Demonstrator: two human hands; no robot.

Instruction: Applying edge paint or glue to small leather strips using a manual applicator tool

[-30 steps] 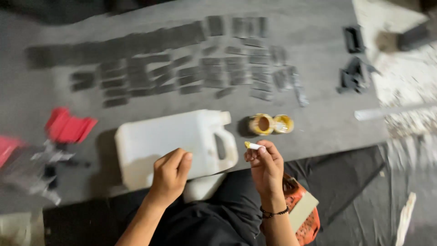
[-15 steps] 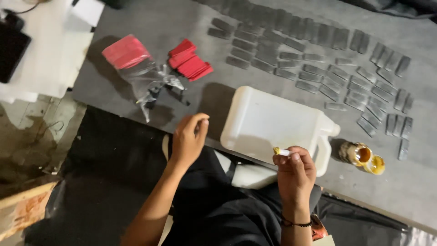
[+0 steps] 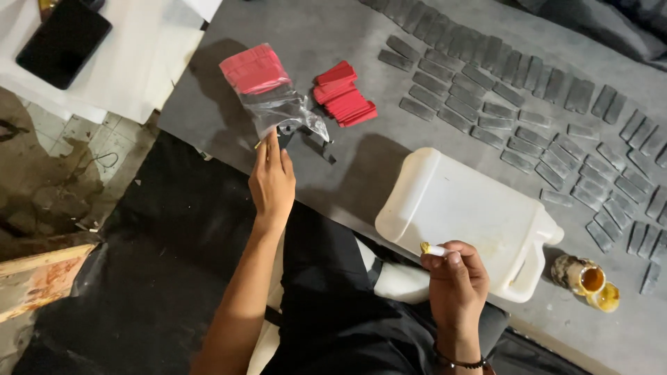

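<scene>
Left hand (image 3: 272, 182) now stretched out from beside the white jug (image 3: 467, 221) to the clear bag (image 3: 272, 97) of red pieces at far left, fingers loosely open, touching its near edge, nothing gripped yet. Right hand (image 3: 455, 286) unchanged near the jug, pinched shut on a small glue-tipped stick (image 3: 433, 249).

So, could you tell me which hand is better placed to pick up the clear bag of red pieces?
Left. The left hand has fingertips at the clear bag, while the right hand holds a small brush near the white jug.
</scene>
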